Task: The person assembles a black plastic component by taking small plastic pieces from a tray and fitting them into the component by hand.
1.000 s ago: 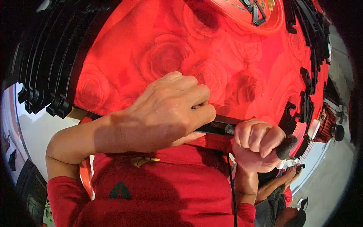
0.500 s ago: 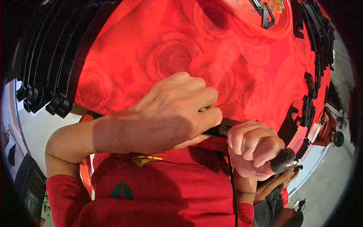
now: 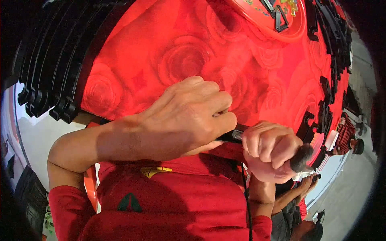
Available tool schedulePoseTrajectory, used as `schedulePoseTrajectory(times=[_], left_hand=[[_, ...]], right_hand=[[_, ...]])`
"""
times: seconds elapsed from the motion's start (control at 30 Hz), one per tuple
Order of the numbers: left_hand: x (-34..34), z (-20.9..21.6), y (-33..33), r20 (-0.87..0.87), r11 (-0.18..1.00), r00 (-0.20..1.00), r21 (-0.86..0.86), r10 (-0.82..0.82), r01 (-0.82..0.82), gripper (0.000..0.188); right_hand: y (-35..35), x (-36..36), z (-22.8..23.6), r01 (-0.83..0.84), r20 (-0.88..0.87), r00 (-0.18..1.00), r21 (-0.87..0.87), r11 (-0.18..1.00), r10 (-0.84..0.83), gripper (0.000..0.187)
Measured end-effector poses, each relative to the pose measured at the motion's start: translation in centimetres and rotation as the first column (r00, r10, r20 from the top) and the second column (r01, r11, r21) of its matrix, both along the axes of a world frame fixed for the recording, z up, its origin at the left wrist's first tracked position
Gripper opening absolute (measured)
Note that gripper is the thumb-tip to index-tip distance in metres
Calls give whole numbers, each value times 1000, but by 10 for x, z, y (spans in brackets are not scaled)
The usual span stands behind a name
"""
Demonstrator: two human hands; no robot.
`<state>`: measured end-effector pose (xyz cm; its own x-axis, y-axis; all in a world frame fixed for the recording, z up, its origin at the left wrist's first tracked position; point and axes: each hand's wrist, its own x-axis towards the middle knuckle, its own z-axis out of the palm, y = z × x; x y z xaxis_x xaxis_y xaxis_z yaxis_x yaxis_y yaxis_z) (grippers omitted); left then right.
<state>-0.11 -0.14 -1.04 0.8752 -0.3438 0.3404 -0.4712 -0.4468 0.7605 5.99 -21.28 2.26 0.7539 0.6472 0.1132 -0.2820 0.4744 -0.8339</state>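
Observation:
Near the table's front edge my left hand (image 3: 197, 112) is closed in a fist, knuckles up. It grips a black plastic strip (image 3: 226, 136), and most of the strip is hidden under the fingers. Close beside it on the right, my right hand (image 3: 271, 148) wraps round a dark-handled tool (image 3: 301, 158). The rounded handle end sticks out by the thumb. A short shiny piece shows between the two hands, against the strip; whether it is a blade or a shaft I cannot make out.
A red cloth with a rose pattern (image 3: 185, 60) covers the table. Long black plastic strips (image 3: 60, 60) lie stacked at the left, more black pieces (image 3: 331, 36) along the right edge. A red tray (image 3: 295, 34) with small parts stands far right. Another person's arm (image 3: 299, 190) shows lower right.
My right hand has tilted slightly and shifted up a little, with the tool's handle end rising. My left hand has stayed almost where it was. The view has shifted slightly.

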Motion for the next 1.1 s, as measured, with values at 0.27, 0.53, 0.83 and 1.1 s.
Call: schedulePoseTrajectory(times=[0.27, 0.53, 0.83, 1.1], left_hand=[[-2, -2, -1, -2, 1000, 1000, 11, -4, 4, 42], [-3, -3, 7, 8, 998, 999, 49, -37, 36, 39], [-16, 13, 13, -76, 997, 997, 73, -30, 35, 39], [-19, 19, 14, -6, 1000, 1000, 14, 9, -9, 39]], right_hand=[[3, -7, 8, -35, 110, 993, -122, 992, 48, 47], [-6, 12, 21, 151, -126, 983, 168, 974, -130, 54], [-33, 102, -8, 640, 625, 759, -666, 383, -182, 6], [-23, 47, 49, 497, 565, 818, -789, 362, 108, 34]])
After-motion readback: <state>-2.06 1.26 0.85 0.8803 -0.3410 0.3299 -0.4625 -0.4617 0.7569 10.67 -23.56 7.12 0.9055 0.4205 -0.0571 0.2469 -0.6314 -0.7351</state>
